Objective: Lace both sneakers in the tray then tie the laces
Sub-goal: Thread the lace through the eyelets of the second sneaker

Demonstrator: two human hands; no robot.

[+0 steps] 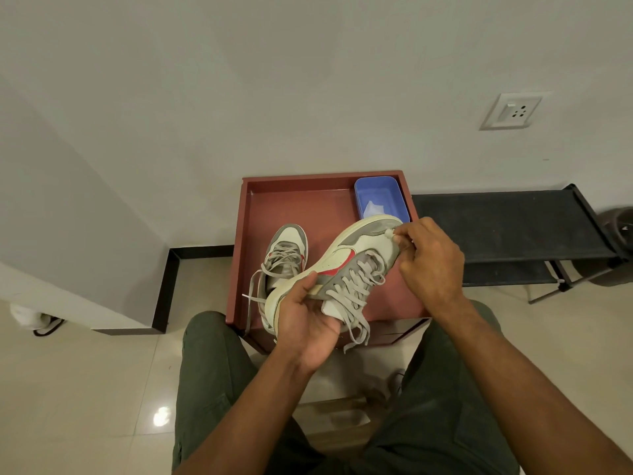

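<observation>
A white, grey and red sneaker is held tilted on its side above the red-brown tray. My left hand grips it from below near the heel and tongue. Its grey laces are threaded through the eyelets, and their loose ends dangle over the tray's front edge. My right hand is at the toe and pinches something small and white against it. The second sneaker stands in the tray to the left, laced, with untied ends hanging toward me.
A blue plastic tub holding a white scrap sits in the tray's back right corner. A black low shoe rack stands to the right against the wall. My knees flank the tray's stand. Pale tiled floor lies all around.
</observation>
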